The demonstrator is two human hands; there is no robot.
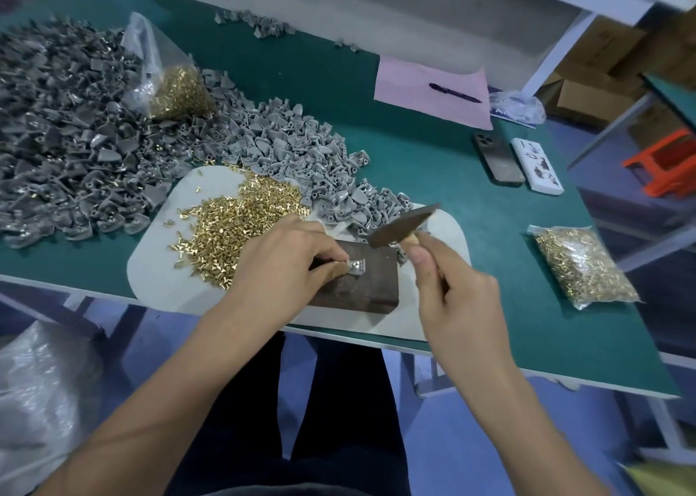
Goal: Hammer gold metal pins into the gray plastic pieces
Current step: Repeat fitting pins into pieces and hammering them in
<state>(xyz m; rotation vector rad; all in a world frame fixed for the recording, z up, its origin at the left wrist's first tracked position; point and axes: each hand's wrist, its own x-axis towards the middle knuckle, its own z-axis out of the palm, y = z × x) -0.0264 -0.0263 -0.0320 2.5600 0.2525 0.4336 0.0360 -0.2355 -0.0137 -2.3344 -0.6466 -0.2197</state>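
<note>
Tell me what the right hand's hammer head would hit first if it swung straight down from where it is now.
Most likely the gray plastic piece that the left hand pinches on the dark block. The right hand holds the hammer raised just above and right of it; depth is unclear, so it might strike the block itself.

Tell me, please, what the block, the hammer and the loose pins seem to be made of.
Block: dark with mottled brown patches, probably steel, perhaps rusty. Hammer: dull grey-brown head, likely metal; pale handle, seemingly wood. Pins: shiny yellow, likely brass or plated.
</note>
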